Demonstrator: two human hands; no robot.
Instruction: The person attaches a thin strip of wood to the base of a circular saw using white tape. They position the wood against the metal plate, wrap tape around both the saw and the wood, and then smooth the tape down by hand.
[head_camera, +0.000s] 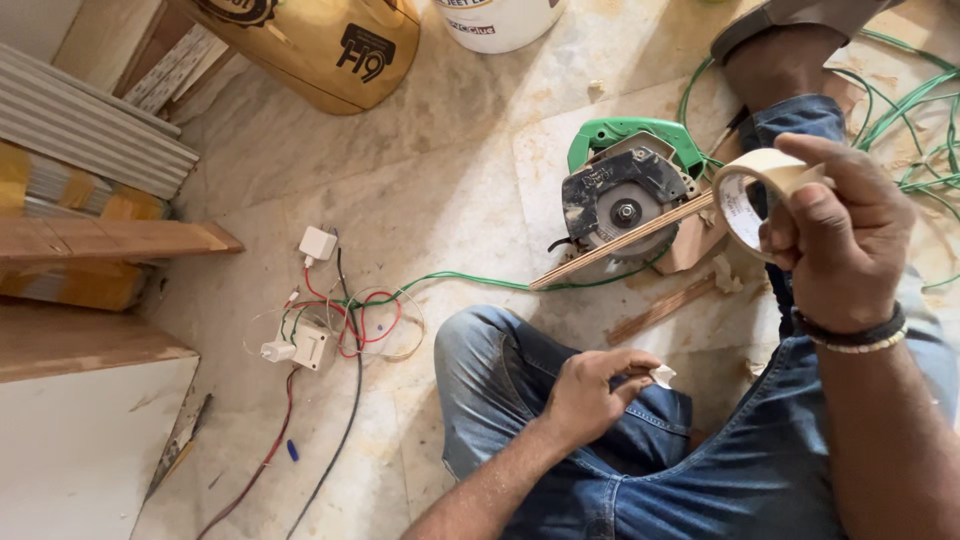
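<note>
Marble floor's a mess of sawdust, and this person sits on it, right hand (840, 235) gripping a beige roll of masking tape (757, 190) up over the knee. Left hand (590, 393) pinches a small torn white scrap (662, 376). Green circular saw (625, 190) sits just behind.

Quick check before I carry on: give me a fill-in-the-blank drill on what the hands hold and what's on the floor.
1. The right hand holds a roll of ____.
2. The left hand pinches a small ____ scrap.
3. The circular saw has a ____ handle.
4. A thin wooden strip lies across the ____.

Missing words: tape; white; green; saw
</note>
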